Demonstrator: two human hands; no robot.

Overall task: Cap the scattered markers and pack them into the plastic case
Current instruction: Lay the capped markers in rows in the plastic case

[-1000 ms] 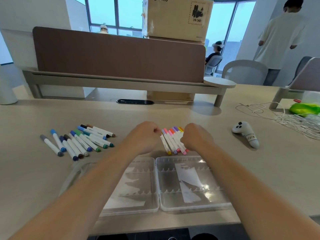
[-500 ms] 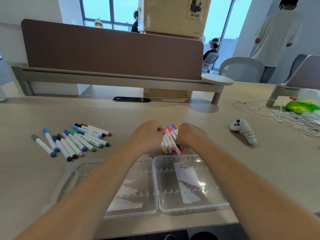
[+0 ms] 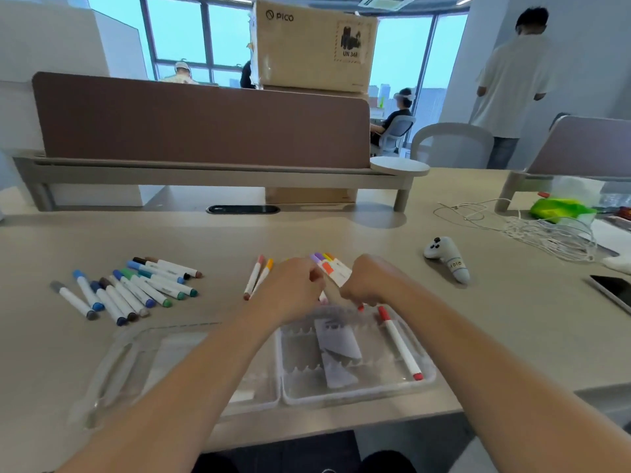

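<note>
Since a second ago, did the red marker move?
Yes, toward the person: the red marker now lies in the right half of the plastic case, which held no marker before.

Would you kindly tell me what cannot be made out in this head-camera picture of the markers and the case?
Head view:
1. The bundle of markers: lower ends and count hidden by the left hand and right hand.
2. The case: left half partly covered by the left forearm.
3. The loose markers at left: barrel print too small to read.
4. The phone: cut off by the right edge.
</note>
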